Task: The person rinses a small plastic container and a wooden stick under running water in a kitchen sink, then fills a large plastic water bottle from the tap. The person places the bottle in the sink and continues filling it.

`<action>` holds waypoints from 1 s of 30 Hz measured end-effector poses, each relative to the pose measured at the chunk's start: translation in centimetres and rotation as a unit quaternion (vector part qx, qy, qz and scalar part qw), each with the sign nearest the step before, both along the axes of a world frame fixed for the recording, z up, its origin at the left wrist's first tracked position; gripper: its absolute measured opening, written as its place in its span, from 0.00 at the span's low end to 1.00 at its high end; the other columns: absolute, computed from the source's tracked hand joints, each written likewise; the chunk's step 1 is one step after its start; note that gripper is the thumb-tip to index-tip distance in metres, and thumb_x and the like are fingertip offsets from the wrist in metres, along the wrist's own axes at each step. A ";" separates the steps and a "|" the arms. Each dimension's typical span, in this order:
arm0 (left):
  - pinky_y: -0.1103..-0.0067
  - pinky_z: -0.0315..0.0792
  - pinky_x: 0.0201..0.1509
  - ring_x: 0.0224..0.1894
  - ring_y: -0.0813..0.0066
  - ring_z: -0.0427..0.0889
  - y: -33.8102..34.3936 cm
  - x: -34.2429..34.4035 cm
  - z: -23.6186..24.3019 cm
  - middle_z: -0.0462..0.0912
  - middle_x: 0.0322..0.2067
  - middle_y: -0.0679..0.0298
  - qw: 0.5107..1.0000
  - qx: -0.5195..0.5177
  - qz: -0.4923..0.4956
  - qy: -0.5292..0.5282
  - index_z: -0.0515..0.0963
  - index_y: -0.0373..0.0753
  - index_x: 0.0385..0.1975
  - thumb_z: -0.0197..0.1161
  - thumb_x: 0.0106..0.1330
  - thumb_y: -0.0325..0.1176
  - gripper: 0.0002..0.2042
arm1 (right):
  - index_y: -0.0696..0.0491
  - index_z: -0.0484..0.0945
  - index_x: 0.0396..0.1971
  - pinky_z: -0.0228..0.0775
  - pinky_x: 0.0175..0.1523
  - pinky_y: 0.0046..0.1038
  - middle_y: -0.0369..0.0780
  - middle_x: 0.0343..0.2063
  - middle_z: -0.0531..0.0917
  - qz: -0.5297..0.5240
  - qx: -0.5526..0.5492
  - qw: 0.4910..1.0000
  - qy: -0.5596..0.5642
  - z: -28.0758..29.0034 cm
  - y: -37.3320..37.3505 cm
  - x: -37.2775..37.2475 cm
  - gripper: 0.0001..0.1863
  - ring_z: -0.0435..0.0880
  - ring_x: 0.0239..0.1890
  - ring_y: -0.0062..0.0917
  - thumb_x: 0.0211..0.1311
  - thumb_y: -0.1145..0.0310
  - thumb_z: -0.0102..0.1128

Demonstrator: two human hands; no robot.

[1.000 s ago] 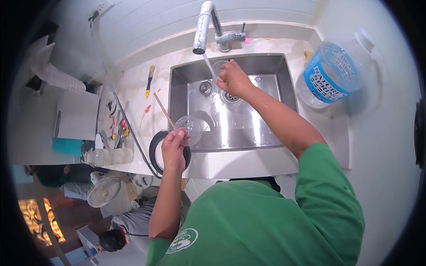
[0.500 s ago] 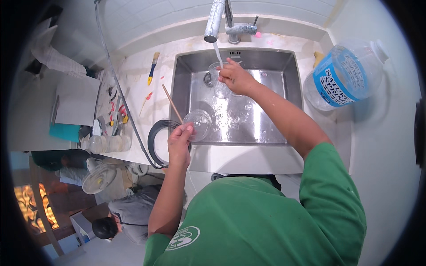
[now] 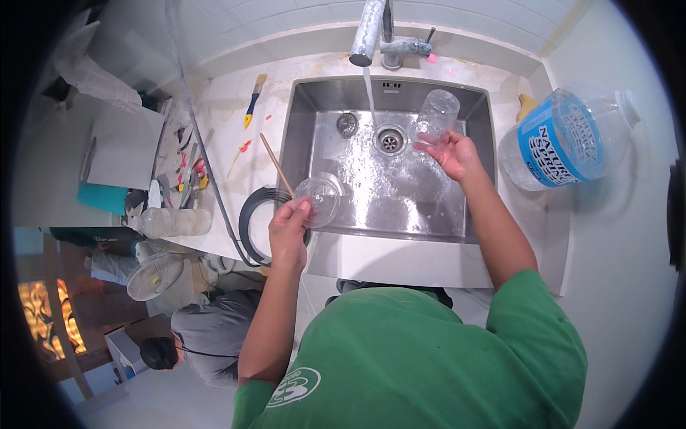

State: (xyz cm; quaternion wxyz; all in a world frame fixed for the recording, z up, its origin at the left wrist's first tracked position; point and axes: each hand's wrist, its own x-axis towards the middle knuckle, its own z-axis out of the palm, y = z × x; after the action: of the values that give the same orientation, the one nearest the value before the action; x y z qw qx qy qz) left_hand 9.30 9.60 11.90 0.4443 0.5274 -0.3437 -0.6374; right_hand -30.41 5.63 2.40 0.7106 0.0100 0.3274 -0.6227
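My left hand (image 3: pixel 289 220) pinches the edge of a round clear plastic lid (image 3: pixel 319 199) over the sink's near-left corner. My right hand (image 3: pixel 449 151) is turned palm up over the right part of the sink (image 3: pixel 400 207). Its fingers hold the lower end of a clear plastic cup (image 3: pixel 437 109), which tilts up and away from me; the exact contact is hard to see through the clear wall. Left of the cup, a stream of water (image 3: pixel 369 93) runs from the faucet (image 3: pixel 367 39) into the wet basin.
A large clear bottle (image 3: pixel 554 143) with a blue label stands right of the sink. On the left counter lie a paintbrush (image 3: pixel 254 100), a thin wooden stick (image 3: pixel 275 163), a dark coiled hose (image 3: pixel 246 232) and assorted tools. Behind at lower left are a person (image 3: pixel 214 332) and a fan (image 3: pixel 156 275).
My right hand has moved right with the cup, out of the water stream, and turned palm up. The drain has come into sight. My left hand keeps the lid in about the same place.
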 end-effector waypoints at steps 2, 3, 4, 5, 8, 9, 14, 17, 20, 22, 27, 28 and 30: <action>0.79 0.70 0.49 0.39 0.77 0.79 0.0 -0.3 0.0 0.83 0.35 0.65 1.000 0.000 -0.005 0.002 0.80 0.33 0.44 0.63 0.67 0.30 0.10 | 0.66 0.61 0.60 0.89 0.44 0.35 0.64 0.61 0.66 0.009 -0.012 1.000 0.010 1.0 0.1 -0.8 0.23 0.73 0.58 0.65 0.77 0.63 0.36; 0.79 0.70 0.49 0.39 0.77 0.79 -0.1 -0.4 0.0 0.83 0.35 0.65 1.000 0.000 -0.008 0.002 0.80 0.33 0.44 0.63 0.67 0.30 0.09 | 0.66 0.61 0.61 0.89 0.42 0.33 0.64 0.61 0.66 0.009 -0.015 1.000 0.025 2.3 0.1 -0.8 0.24 0.73 0.58 0.64 0.77 0.63 0.36; 0.79 0.70 0.49 0.39 0.77 0.79 -0.1 -0.5 0.0 0.83 0.35 0.65 1.000 0.001 -0.010 0.002 0.80 0.33 0.44 0.63 0.67 0.30 0.09 | 0.66 0.60 0.62 0.90 0.39 0.30 0.63 0.61 0.66 0.010 -0.019 0.999 0.041 3.6 0.0 -0.9 0.24 0.73 0.57 0.64 0.77 0.63 0.36; 0.79 0.71 0.49 0.39 0.77 0.80 -0.1 -0.5 0.0 0.83 0.35 0.65 1.000 0.000 -0.012 0.002 0.80 0.33 0.44 0.63 0.67 0.30 0.09 | 0.66 0.59 0.63 0.90 0.40 0.30 0.63 0.61 0.67 0.025 -0.047 0.998 0.040 4.9 -0.1 -1.2 0.25 0.73 0.57 0.64 0.77 0.62 0.36; 0.79 0.71 0.49 0.39 0.77 0.80 -0.1 -0.4 0.1 0.83 0.35 0.65 1.000 0.000 -0.013 0.001 0.80 0.33 0.44 0.63 0.67 0.30 0.10 | 0.64 0.58 0.65 0.90 0.39 0.32 0.61 0.62 0.67 0.056 -0.133 0.988 0.064 10.2 -0.1 -1.7 0.28 0.74 0.57 0.64 0.77 0.59 0.38; 0.79 0.71 0.49 0.39 0.76 0.80 -0.1 -0.4 0.2 0.83 0.35 0.65 1.000 0.000 -0.012 0.001 0.80 0.33 0.44 0.63 0.67 0.30 0.10 | 0.64 0.57 0.66 0.90 0.39 0.33 0.61 0.61 0.67 0.080 -0.186 0.978 0.042 11.4 0.1 -2.1 0.28 0.73 0.58 0.64 0.77 0.58 0.39; 0.81 0.70 0.48 0.39 0.78 0.79 -0.2 -1.1 0.9 0.83 0.35 0.65 1.000 0.000 -0.010 -0.005 0.80 0.33 0.45 0.63 0.67 0.30 0.10 | 0.64 0.56 0.66 0.82 0.49 0.57 0.60 0.60 0.68 -0.005 -0.135 0.990 -0.037 3.8 1.7 -4.0 0.28 0.72 0.59 0.64 0.77 0.59 0.41; 0.82 0.70 0.47 0.38 0.79 0.79 -1.0 -1.4 0.7 0.83 0.35 0.66 1.000 -0.016 -0.016 -0.010 0.80 0.32 0.45 0.64 0.67 0.30 0.11 | 0.63 0.59 0.62 0.75 0.55 0.61 0.53 0.55 0.71 0.067 0.115 0.972 0.193 -2.9 3.1 -0.6 0.22 0.77 0.54 0.56 0.76 0.66 0.43; 0.82 0.69 0.46 0.38 0.79 0.79 0.1 -1.3 1.1 0.83 0.35 0.66 1.000 0.000 -0.009 0.002 0.80 0.32 0.45 0.63 0.67 0.29 0.11 | 0.59 0.63 0.57 0.76 0.53 0.60 0.50 0.52 0.72 0.059 0.130 0.981 0.129 -3.3 5.0 1.1 0.18 0.80 0.50 0.51 0.75 0.64 0.45; 0.81 0.70 0.47 0.39 0.78 0.79 0.1 -1.2 0.2 0.83 0.36 0.66 1.000 -0.005 -0.009 -0.007 0.80 0.32 0.45 0.63 0.67 0.29 0.11 | 0.55 0.68 0.52 0.77 0.50 0.57 0.47 0.48 0.74 0.078 0.159 0.966 0.189 -3.3 3.7 0.8 0.15 0.81 0.47 0.47 0.75 0.62 0.47; 0.79 0.70 0.49 0.40 0.77 0.79 0.5 -1.4 0.0 0.84 0.38 0.64 1.000 -0.003 -0.011 -0.012 0.80 0.31 0.46 0.64 0.67 0.30 0.12 | 0.52 0.81 0.34 0.75 0.48 0.43 0.46 0.43 0.78 0.234 0.013 0.645 0.728 -6.3 4.3 1.3 0.10 0.76 0.55 0.38 0.67 0.61 0.58; 0.79 0.70 0.49 0.40 0.77 0.79 0.6 -1.3 -0.1 0.84 0.39 0.64 1.000 -0.004 -0.013 -0.016 0.80 0.31 0.46 0.64 0.67 0.30 0.12 | 0.52 0.82 0.34 0.75 0.49 0.42 0.47 0.45 0.78 0.229 -0.031 0.553 0.801 -6.6 5.4 2.2 0.10 0.75 0.57 0.40 0.65 0.61 0.58; 0.79 0.70 0.49 0.40 0.77 0.80 0.7 -1.3 -0.4 0.84 0.39 0.63 1.000 -0.003 -0.013 -0.020 0.80 0.31 0.47 0.64 0.66 0.30 0.12 | 0.52 0.83 0.36 0.74 0.52 0.42 0.50 0.49 0.78 0.219 -0.077 0.437 0.869 -7.2 7.2 3.4 0.10 0.72 0.59 0.43 0.64 0.61 0.59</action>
State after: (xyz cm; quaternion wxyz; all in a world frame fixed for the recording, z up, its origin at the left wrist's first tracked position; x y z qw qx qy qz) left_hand 7.96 10.32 11.51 0.4307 0.5343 -0.3611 -0.6314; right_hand -27.02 12.84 -4.82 0.1632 -0.6635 0.7145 -0.1505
